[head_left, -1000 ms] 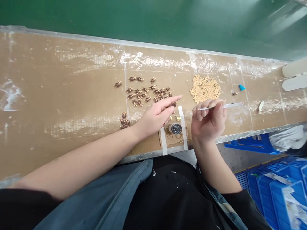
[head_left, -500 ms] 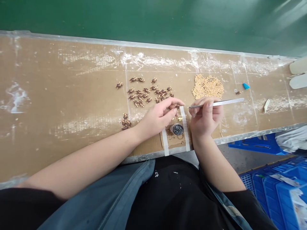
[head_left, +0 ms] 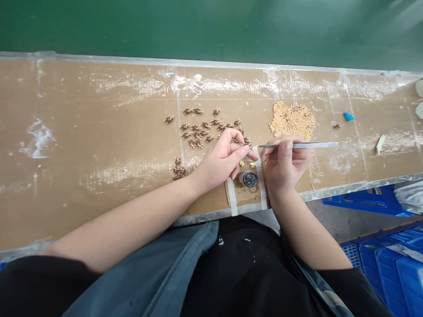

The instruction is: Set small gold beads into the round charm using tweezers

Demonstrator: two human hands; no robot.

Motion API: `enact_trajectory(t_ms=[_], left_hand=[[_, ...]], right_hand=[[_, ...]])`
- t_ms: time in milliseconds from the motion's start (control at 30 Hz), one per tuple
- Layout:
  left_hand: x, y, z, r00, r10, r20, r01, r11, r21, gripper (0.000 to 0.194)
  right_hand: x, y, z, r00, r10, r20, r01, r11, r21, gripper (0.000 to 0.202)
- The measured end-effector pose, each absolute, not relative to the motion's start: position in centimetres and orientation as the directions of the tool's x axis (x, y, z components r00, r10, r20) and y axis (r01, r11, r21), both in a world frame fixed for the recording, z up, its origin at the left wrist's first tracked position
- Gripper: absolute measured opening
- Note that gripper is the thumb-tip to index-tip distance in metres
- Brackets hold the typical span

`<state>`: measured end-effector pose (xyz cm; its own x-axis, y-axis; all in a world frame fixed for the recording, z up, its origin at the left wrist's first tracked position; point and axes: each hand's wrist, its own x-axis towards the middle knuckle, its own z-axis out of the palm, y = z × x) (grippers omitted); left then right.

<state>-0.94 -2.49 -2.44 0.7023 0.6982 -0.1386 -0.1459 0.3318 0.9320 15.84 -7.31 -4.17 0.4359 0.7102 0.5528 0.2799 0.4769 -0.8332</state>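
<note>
My left hand is closed in a pinch, thumb against index finger, beside a small brown-and-tan piece at its fingertips. Whether that piece is gripped or lies just behind them is hard to make out. Slim metal tweezers lie almost level in my right hand, their dark pointed tip reaching left toward my left fingertips. Below the hands stands a small round pot of dark, shiny paste, with little pale-yellow bits next to it. Several similar brown-and-tan pieces are scattered beyond my left hand.
A heap of tiny tan beads lies beyond my right hand. Farther right are a blue scrap and a whitish strip. Brown pieces cluster left of my forearm. Blue crates stand below the table edge at right.
My left thumb and index have closed together, and the other fingers now show spread beneath. The tweezers have turned nearer to level. The whole view has shifted slightly.
</note>
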Motion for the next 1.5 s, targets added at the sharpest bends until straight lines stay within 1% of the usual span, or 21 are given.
enact_trajectory(t_ms=[133,267,367,533,600,733,867,1100,1333,1500], left_hand=[[-1.01,-2.53,-2.33,0.705,0.695,-0.141,-0.112,0.306,0.945,0.018],[-1.0,-2.63,-2.31,0.726,0.673,-0.142,-0.074,0.282,0.957,0.012],[-0.95,-2.65,-2.35,0.731,0.667,-0.143,-0.069,0.281,0.957,0.011],[-0.93,-2.62,-2.32,0.737,0.661,-0.143,-0.067,0.281,0.957,0.011],[-0.93,-2.63,-2.31,0.735,0.662,-0.146,-0.063,0.281,0.958,0.01],[-0.95,-2.7,-2.36,0.735,0.665,-0.135,-0.069,0.271,0.96,0.011],[-0.96,-2.68,-2.34,0.735,0.665,-0.131,-0.07,0.266,0.961,0.015],[-0.9,-2.69,-2.47,0.737,0.666,-0.12,-0.09,0.272,0.958,0.015],[-0.9,-2.56,-2.81,0.728,0.676,-0.114,-0.082,0.251,0.965,0.009],[-0.67,-2.63,-2.72,0.713,0.685,-0.149,-0.057,0.269,0.962,0.008]], right_hand=[[15.74,-7.25,-4.3,0.441,0.712,0.546,0.3,0.457,-0.837,0.03],[15.94,-7.08,-4.56,0.411,0.705,0.578,0.295,0.497,-0.816,0.02],[16.03,-7.08,-4.65,0.409,0.699,0.587,0.309,0.499,-0.81,0.018],[15.97,-7.17,-4.47,0.407,0.716,0.568,0.365,0.442,-0.819,0.028],[15.89,-7.18,-4.35,0.409,0.721,0.56,0.355,0.44,-0.825,0.029],[15.68,-7.16,-4.17,0.406,0.722,0.561,0.295,0.478,-0.828,0.027],[15.6,-7.21,-4.16,0.415,0.715,0.563,0.287,0.484,-0.826,0.025],[15.83,-7.41,-4.31,0.412,0.73,0.545,0.373,0.41,-0.832,0.034],[15.63,-7.69,-3.85,0.467,0.754,0.462,0.307,0.352,-0.884,0.039],[15.58,-7.7,-3.75,0.487,0.783,0.387,0.256,0.295,-0.92,0.042]])
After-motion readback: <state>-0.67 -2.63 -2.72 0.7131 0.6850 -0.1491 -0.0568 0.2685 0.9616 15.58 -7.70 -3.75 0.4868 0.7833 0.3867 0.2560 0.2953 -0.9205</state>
